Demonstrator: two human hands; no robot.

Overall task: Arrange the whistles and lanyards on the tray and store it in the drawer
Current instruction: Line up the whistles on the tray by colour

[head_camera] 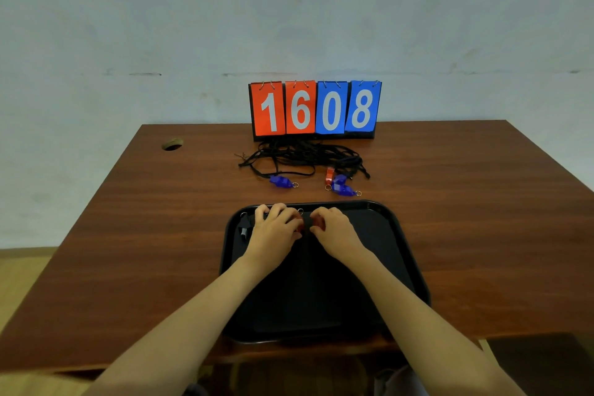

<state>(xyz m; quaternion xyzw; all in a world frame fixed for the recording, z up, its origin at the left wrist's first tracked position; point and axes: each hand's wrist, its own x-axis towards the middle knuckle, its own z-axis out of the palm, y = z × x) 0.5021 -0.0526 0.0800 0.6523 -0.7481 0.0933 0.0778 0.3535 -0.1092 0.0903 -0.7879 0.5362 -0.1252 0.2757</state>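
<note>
Wooden table (128, 251) fills the view, cable hole (172, 144) at far left; black tray (398, 254) sits at the near edge in front of me, long side running away from me; flip scoreboard (315, 109) stands at the far edge reading 16 in red, 08 in blue; tangle of black lanyards (305, 156) lies just in front of it, off the tray; both my forearms reach in over the tray; my left hand (276, 228) is at the tray's far end, fingers curled down over a red whistle (299, 224), only a sliver showing; my right hand (334, 228) just beside it, thumb and fingers pinching another red whistle (319, 224); black whistle (244, 226) lies on the tray at far left, just left of my left hand; off the tray, between tray and lanyards: one blue whistle (281, 182) to the left, a second blue whistle (342, 187) to the right touching an orange whistle (329, 175); small key rings show on the loose whistles.
</note>
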